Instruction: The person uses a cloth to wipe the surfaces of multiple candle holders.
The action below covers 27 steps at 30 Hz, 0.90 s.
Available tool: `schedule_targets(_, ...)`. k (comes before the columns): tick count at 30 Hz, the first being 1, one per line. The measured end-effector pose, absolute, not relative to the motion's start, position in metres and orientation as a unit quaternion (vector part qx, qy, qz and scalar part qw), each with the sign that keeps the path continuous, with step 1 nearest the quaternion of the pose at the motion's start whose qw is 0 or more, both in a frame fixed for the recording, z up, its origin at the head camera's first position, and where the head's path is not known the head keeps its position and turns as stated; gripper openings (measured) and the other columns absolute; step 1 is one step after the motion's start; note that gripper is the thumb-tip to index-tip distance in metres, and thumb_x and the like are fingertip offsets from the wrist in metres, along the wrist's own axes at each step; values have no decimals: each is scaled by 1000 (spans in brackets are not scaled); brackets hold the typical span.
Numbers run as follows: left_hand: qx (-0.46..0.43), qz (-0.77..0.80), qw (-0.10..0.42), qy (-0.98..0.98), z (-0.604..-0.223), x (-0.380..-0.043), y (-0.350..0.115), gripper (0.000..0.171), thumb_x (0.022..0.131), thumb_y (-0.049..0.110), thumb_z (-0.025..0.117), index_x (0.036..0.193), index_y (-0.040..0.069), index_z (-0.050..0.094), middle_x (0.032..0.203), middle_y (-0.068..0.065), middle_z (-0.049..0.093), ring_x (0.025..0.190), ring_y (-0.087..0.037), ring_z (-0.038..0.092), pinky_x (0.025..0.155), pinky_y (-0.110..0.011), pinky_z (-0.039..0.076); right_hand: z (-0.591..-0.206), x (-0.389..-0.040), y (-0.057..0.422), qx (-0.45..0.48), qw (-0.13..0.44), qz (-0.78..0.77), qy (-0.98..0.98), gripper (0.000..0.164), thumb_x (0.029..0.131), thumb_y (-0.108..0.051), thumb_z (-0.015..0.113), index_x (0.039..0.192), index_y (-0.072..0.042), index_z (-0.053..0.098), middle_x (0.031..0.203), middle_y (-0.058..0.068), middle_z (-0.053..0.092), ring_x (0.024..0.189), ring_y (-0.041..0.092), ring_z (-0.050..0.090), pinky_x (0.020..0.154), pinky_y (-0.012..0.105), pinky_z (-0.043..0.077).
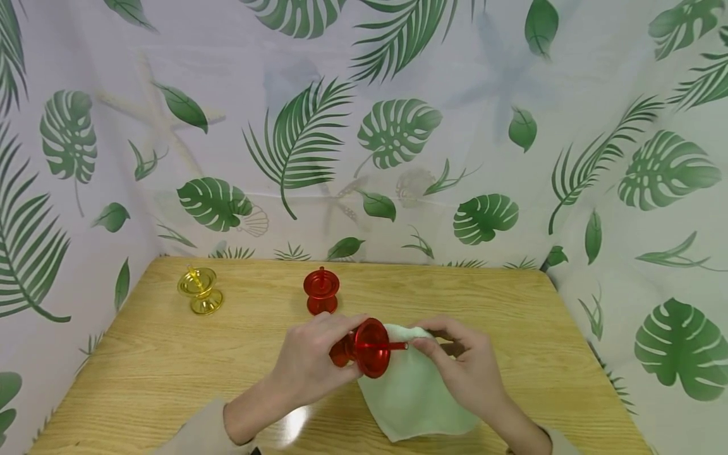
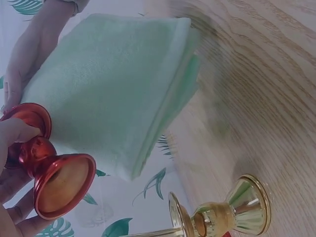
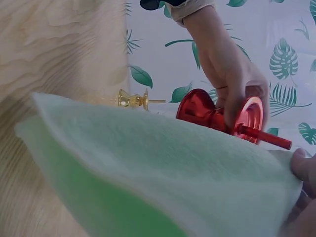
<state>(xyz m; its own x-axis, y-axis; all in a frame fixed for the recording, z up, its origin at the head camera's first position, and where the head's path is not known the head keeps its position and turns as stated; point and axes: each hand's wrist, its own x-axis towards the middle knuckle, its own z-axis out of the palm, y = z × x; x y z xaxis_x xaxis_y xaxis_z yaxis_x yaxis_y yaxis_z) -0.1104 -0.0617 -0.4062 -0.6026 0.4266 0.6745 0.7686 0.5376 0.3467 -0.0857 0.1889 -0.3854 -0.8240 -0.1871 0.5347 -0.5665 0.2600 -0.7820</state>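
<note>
My left hand (image 1: 304, 360) grips a shiny red candle holder (image 1: 372, 365) round its narrow middle, as the left wrist view shows. The holder is tipped on its side above the table, its dish and spike facing right and its hollow base (image 2: 64, 187) turned the other way. A pale green cloth (image 1: 414, 401) hangs folded from my right hand (image 1: 469, 366), pinched at its top edge between thumb and fingers. The spike (image 3: 266, 137) points toward the right fingertips, close beside the cloth. In the right wrist view the cloth overlaps the holder's lower side.
Another red candle holder (image 1: 321, 287) stands upright at the back middle of the wooden table (image 1: 250, 335). A gold candle holder (image 1: 206, 302) stands at the back left. Behind the table and along its sides hangs a white leaf-patterned curtain (image 1: 341, 145).
</note>
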Motion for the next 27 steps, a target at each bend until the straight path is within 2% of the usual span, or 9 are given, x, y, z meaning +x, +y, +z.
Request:
schedule_targets(2,-351,-340,261,-833,-405,-110,-62,56,70,20,97,121,15,75,102,5,81,77,-7,67,65,-12,51,-389,-88,188,248,191,562,-765,22,88,15,72,103,-1,75,103,-15,77,92,-2,73,71,20,62)
schedule_targets(4,-345,-358,253,-830,-404,-110,-61,55,70,18,96,121,14,75,102,4,81,78,-7,69,66,-12,53,-395,-90,187,263,214,568,-750,24,86,19,72,101,1,75,103,-15,77,91,-3,73,73,17,61)
schedule_targets(8,-333,-390,236,-825,-403,-109,-61,55,69,13,93,120,12,75,98,2,81,79,-8,72,67,-12,55,-407,-95,180,304,255,582,-710,25,83,20,73,100,2,74,99,-3,79,88,-1,73,70,14,59)
schedule_targets(11,-326,-403,226,-825,-403,-109,-60,53,70,10,92,120,10,74,98,1,80,78,-8,72,67,-12,55,-416,-94,173,323,277,585,-690,22,85,15,75,103,2,76,98,6,79,90,1,73,68,13,57)
schedule_targets(16,-325,-395,228,-828,-403,-110,-60,51,72,12,92,120,10,75,98,0,81,78,-9,72,66,-12,54,-426,-89,162,343,312,573,-676,19,87,6,77,106,4,78,99,14,80,97,6,76,79,15,60)
schedule_targets(19,-328,-385,237,-830,-403,-110,-60,51,72,13,93,119,10,75,96,0,81,76,-9,71,65,-11,53,-428,-86,158,342,328,560,-680,17,89,-2,78,105,4,78,96,17,79,96,9,76,81,15,60)
schedule_targets(23,-329,-363,255,-834,-404,-110,-61,50,71,14,93,117,11,76,95,0,81,75,-9,71,63,-11,52,-427,-81,155,320,324,539,-709,19,87,-5,82,105,0,79,94,18,78,93,6,75,73,13,60)
schedule_targets(27,-323,-344,266,-840,-406,-111,-63,52,69,13,94,117,11,77,94,1,80,74,-10,68,61,-13,50,-427,-77,157,324,271,562,-711,36,75,15,85,107,0,76,102,18,78,102,4,75,75,19,63)
